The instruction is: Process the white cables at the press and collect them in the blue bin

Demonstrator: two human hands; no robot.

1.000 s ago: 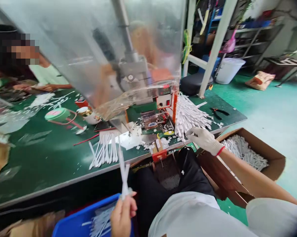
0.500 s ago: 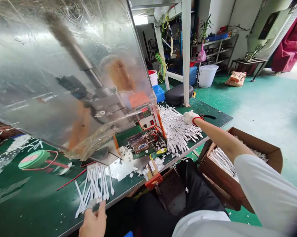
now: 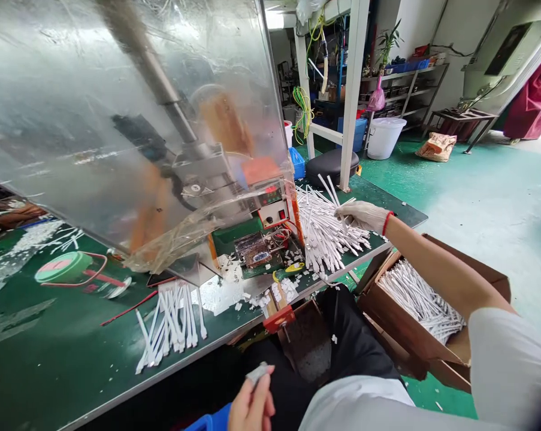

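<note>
Your gloved right hand [image 3: 364,214] is closed, seemingly on a few white strips [image 3: 330,190], above the loose pile [image 3: 320,234] on the tabletop [image 3: 72,371]. Your bare left hand [image 3: 253,402] is half curled, with a grey piece [image 3: 257,372]; whether pinched or worn, I cannot tell. This looks like picking up; drawing strips free calls for gentle pulling.

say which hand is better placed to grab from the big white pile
Right hand, likely: it is at the white pile; the left hand is lower, near the blue bin.
</note>
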